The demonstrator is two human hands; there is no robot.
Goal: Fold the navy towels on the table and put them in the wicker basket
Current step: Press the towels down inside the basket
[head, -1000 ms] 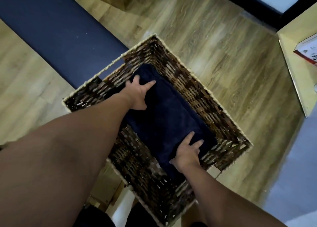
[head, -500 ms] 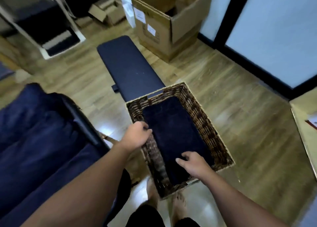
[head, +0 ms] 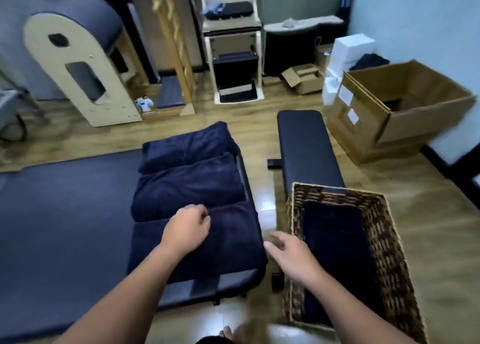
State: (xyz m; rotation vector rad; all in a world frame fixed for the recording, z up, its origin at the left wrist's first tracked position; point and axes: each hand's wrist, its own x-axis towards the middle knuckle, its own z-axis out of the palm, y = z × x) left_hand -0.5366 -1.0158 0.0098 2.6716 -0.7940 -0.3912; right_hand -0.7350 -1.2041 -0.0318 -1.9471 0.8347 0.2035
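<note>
On my far left the dark padded table [head: 65, 226] spreads wide. Three bunched navy towels [head: 192, 185] lie in a row along its right edge, one behind the other, the nearest one reaching almost to the table's front corner. My left hand [head: 188, 226] sits over that nearest towel with its fingers curled in. The frame is soft with motion there, so I can't tell whether the fingers are pinching the fabric or only resting on it.

Just right of the table edge, over the strip of wooden floor [head: 262, 187], my right hand [head: 291, 252] hangs in the air between the table and the basket. Its fingers are spread and relaxed, holding nothing.

Right of that hand stands the wicker basket [head: 384, 226] on the floor. A folded navy towel [head: 337, 242] lies flat along its bottom. The basket's far rim touches or overlaps the near end of a black padded bench [head: 306, 146], which runs away from me.

Further right and back, an open cardboard box [head: 384, 115] stands by the wall with white boxes [head: 345, 55] stacked just behind its left corner.
</note>
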